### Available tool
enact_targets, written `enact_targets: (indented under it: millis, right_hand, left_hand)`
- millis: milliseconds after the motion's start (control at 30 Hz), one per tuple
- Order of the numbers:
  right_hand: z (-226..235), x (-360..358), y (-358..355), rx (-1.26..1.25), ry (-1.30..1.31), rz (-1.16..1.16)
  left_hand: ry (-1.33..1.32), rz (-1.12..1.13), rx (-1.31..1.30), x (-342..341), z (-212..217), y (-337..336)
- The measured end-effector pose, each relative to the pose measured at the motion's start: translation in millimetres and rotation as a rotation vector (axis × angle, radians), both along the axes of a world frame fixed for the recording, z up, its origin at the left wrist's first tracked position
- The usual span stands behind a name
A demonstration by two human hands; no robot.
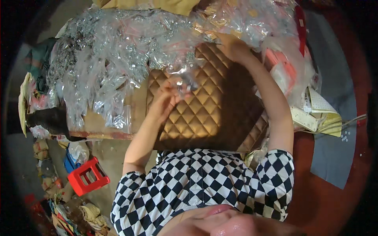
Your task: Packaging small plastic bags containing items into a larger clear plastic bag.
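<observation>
Closest to me is the person's checkered shirt (197, 173), black and white, and off to their left a red plastic stool (88, 176) on the floor. A quilted brown cover (197, 114) spreads from the shirt front over the tabletop (139, 112), half in sunlight and half in shadow. Above its lit half the left hand (170, 94) has its grip closed, fingers curled, on a small clear bag (183, 80) held up off the cover; I can't make out what the bag contains. To the right, just past the bare forearm, orange-pink pieces (284, 67) sit wrapped in clear plastic. A great glittering heap of clear bags (118, 51) covers the left and back of the tabletop. Farther out, the right hand (234, 47) stretches to the cover's far edge, fingertips at a scatter of yellowish packets (226, 29); how far its grip is open, or whether it has hold of one, I cannot tell.
</observation>
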State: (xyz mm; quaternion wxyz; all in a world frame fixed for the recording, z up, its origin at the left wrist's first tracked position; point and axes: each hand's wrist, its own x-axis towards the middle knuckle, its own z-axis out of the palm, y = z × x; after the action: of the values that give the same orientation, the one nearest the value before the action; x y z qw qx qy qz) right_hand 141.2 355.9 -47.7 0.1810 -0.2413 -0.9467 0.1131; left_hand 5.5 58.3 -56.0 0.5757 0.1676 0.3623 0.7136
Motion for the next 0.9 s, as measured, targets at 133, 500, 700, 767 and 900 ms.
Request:
enact_targets:
  millis: [133, 500, 700, 767, 900]
  right_hand:
    - [-41.5, -60.5, 26.8, 0.172, -0.237, -0.205]
    - [40.0, 6.2, -95.2, -0.654, -0.057, 0.487]
    - [-40.6, 47.6, 21.4, 0.251, -0.215, -0.272]
    - [-68.4, 66.2, 38.7, 0.428, -0.146, -0.285]
    - [-49.8, 70.8, 26.8, 0.154, 0.135, -0.230]
  left_hand:
    - [0.416, -0.135, -0.062, -4.9, -39.6, -11.0]
    - [1.183, 0.168, 0.092, 0.1, -7.4, 12.0]
    - [0.782, -0.016, -0.094, 15.5, -13.3, 11.1]
    - [0.813, 0.076, -0.038, 18.8, -16.0, 8.6]
    - [1.065, 0.152, -0.103, 8.7, -21.5, -7.2]
